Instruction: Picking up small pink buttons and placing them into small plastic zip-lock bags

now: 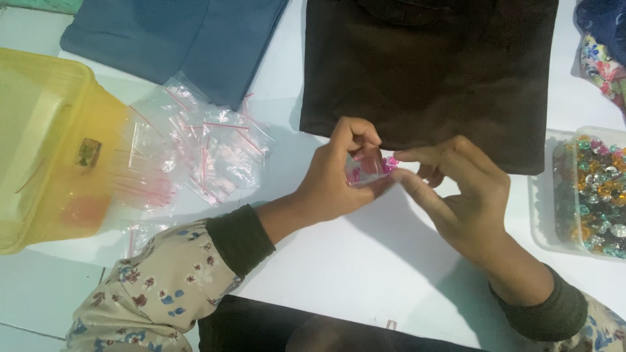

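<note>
Near the camera, the left hand point(332, 179) pinches a small clear bag point(366, 173) of pink beads point(389, 163); the right hand point(466, 195), fingers narrowed, touches its right edge.

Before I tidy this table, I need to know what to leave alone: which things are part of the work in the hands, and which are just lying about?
In use:
- left hand and right hand, both on a small clear bag with pink beads
- bead tub
- spare bags

Lying about:
- brown cloth
- blue cloth
- yellow box
- floral cloth
</note>
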